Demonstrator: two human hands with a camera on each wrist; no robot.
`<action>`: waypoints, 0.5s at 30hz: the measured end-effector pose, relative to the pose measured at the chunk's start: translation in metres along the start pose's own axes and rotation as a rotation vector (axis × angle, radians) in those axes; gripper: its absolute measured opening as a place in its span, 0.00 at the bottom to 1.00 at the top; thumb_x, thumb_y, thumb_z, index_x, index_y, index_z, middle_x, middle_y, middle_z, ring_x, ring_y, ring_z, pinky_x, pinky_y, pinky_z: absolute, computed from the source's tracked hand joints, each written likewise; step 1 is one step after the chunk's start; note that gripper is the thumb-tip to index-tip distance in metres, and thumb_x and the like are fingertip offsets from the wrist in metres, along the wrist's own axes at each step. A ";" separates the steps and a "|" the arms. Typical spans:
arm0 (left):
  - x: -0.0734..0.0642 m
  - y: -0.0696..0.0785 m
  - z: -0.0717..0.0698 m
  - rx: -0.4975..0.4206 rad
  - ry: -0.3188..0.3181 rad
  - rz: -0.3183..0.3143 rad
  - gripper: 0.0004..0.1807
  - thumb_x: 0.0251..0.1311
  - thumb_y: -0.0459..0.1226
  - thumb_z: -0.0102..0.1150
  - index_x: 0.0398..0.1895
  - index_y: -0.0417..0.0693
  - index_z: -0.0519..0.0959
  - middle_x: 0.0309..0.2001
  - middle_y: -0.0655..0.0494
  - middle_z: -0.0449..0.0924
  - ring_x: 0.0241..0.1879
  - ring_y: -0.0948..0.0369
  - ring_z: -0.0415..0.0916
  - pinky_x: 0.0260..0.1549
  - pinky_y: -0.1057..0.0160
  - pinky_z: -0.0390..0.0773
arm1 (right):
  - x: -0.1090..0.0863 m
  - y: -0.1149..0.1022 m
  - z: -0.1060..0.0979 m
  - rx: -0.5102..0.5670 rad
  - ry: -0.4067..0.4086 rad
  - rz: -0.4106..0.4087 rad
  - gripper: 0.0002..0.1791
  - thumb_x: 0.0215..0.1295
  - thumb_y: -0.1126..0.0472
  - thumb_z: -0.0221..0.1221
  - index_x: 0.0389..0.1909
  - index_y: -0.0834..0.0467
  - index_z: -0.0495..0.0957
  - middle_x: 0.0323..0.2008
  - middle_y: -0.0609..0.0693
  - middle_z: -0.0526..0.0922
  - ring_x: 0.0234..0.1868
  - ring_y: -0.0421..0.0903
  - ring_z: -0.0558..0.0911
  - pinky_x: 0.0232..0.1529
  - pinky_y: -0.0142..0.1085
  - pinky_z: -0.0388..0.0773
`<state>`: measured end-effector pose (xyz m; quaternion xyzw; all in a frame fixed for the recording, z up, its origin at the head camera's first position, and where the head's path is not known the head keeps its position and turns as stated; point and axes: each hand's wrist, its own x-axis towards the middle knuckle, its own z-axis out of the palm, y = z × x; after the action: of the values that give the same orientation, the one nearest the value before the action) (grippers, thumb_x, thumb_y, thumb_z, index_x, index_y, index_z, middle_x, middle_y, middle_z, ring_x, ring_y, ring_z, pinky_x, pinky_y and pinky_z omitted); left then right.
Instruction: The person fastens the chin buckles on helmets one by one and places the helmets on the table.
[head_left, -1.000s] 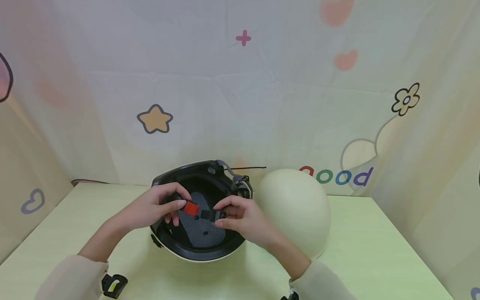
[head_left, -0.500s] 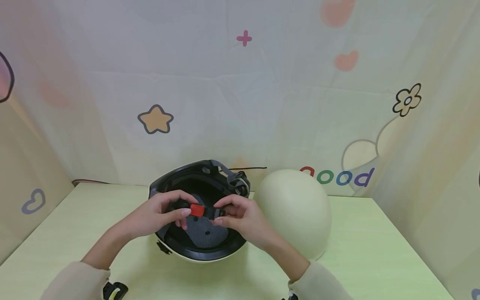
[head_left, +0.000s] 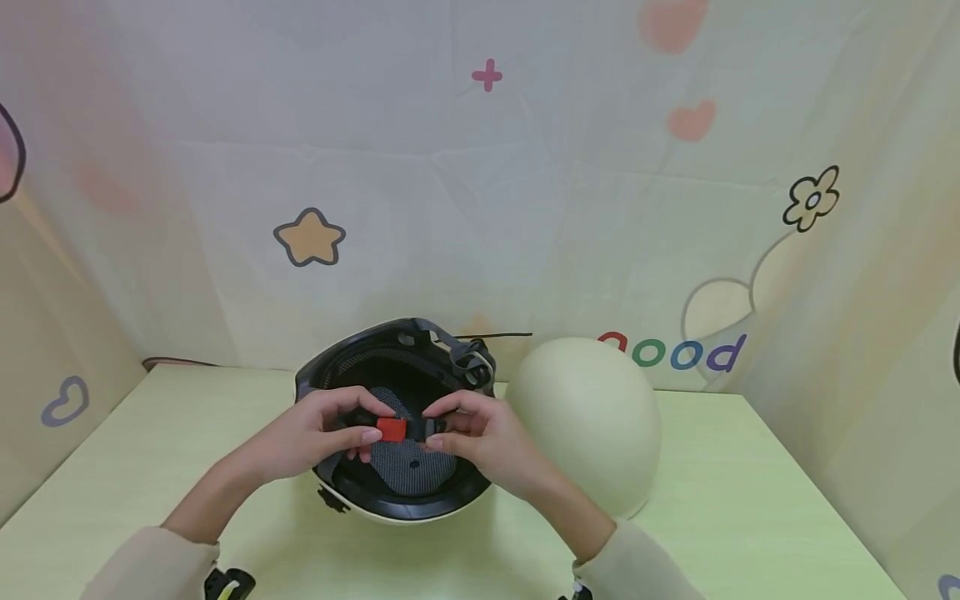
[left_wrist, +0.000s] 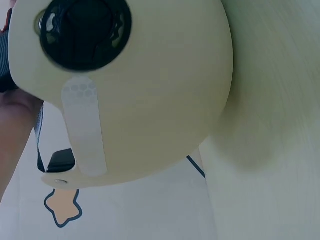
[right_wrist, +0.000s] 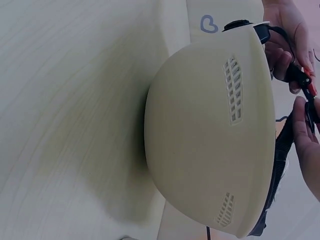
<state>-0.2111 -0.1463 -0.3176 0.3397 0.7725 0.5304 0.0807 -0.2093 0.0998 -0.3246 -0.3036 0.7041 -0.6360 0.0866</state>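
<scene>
A cream helmet rests upside down, its black padded inside facing up. Over its opening, my left hand pinches the red-and-black half of a chin strap buckle between thumb and fingers. My right hand pinches the black half of the buckle from the other side. The two halves meet end to end, in line with each other. In the right wrist view both hands hold the buckle close above the helmet's rim. Only part of the left hand shows in the left wrist view, behind the shell.
A second smooth cream helmet stands dome up at the right, close beside the first. Both sit on a pale green table. A patterned curtain hangs behind. Grey straps bunch at the open helmet's right rim.
The left hand has brought the red buckle half rightward to meet the black half, closing the gap between them. The helmet has shifted slightly. The right hand has stayed nearly in place.
</scene>
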 end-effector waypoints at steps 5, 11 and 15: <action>0.000 0.000 0.003 0.038 0.054 -0.010 0.14 0.60 0.34 0.56 0.47 0.37 0.73 0.28 0.46 0.74 0.25 0.58 0.73 0.26 0.64 0.76 | 0.001 0.000 -0.001 0.015 0.000 -0.044 0.15 0.56 0.74 0.58 0.46 0.70 0.72 0.35 0.64 0.78 0.35 0.53 0.82 0.43 0.39 0.77; -0.004 -0.002 0.002 -0.029 0.050 -0.013 0.14 0.61 0.33 0.54 0.48 0.33 0.74 0.31 0.43 0.75 0.27 0.53 0.75 0.31 0.62 0.78 | -0.001 -0.001 -0.001 0.065 -0.019 -0.035 0.17 0.54 0.76 0.58 0.46 0.72 0.72 0.32 0.61 0.78 0.35 0.48 0.82 0.42 0.37 0.77; -0.004 -0.004 0.003 -0.035 0.048 -0.007 0.13 0.59 0.32 0.56 0.46 0.34 0.75 0.33 0.42 0.74 0.26 0.57 0.74 0.28 0.64 0.77 | -0.002 0.000 -0.001 0.052 -0.033 -0.038 0.16 0.54 0.78 0.57 0.46 0.72 0.72 0.35 0.62 0.77 0.35 0.50 0.82 0.41 0.37 0.77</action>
<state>-0.2081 -0.1476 -0.3229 0.3229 0.7659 0.5515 0.0700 -0.2082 0.1019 -0.3253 -0.3251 0.6800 -0.6505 0.0942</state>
